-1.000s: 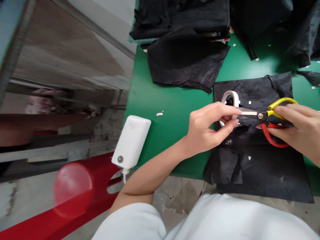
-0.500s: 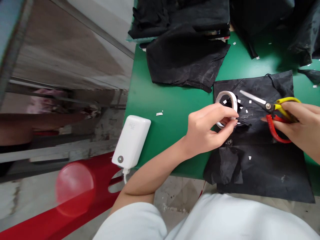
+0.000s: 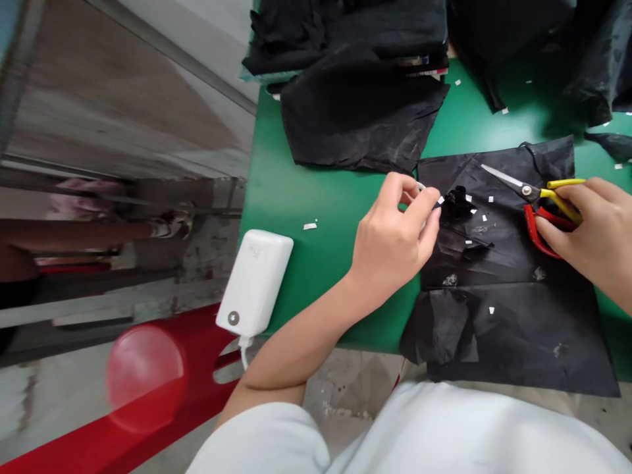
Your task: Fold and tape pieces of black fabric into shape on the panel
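Note:
My left hand (image 3: 390,243) is curled in a pinch at the left edge of a black fabric sheet (image 3: 513,316) that lies on the green table (image 3: 316,191). Its fingers are closed on white tape (image 3: 439,199); only a sliver and a small white end show, the rest is hidden by the hand. My right hand (image 3: 592,237) grips scissors (image 3: 523,189) by their yellow and red handles. The blades point left and rest over the sheet's upper part. A small black knot of fabric (image 3: 457,197) sits just right of my left fingertips.
A white power bank (image 3: 253,283) with a cable lies at the table's near left corner. Stacked black fabric (image 3: 360,118) fills the far side, and more lies at the far right. Small white scraps (image 3: 310,226) dot the table. A red bar (image 3: 148,395) runs below left.
My left hand turned over and moved up-left, and the tape roll that stood in plain sight is now hidden under it. The scissors drew back to the right, away from the tape.

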Action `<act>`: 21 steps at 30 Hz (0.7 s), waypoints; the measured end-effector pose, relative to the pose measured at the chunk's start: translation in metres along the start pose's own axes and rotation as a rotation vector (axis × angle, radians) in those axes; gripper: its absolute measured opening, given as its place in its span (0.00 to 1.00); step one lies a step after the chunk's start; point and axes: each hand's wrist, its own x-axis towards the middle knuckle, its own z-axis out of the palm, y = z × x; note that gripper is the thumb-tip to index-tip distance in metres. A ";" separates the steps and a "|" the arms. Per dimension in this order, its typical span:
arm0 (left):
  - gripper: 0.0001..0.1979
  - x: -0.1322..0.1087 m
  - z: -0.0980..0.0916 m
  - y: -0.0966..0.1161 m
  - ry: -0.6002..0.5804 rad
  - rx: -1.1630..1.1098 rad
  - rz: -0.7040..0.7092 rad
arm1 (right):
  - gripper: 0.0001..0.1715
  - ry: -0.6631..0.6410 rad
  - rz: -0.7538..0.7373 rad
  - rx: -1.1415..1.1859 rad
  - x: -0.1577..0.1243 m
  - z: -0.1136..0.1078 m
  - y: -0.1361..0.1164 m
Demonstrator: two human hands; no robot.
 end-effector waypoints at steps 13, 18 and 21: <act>0.05 -0.005 0.003 0.022 -0.048 -0.860 -0.064 | 0.17 0.056 -0.198 -0.021 0.002 -0.003 0.001; 0.06 -0.008 0.002 0.024 -0.148 -1.108 -0.206 | 0.12 0.265 -0.410 0.495 -0.004 -0.014 -0.021; 0.06 -0.009 0.002 0.026 -0.192 -1.133 -0.204 | 0.08 0.166 -0.382 0.824 -0.012 -0.022 -0.041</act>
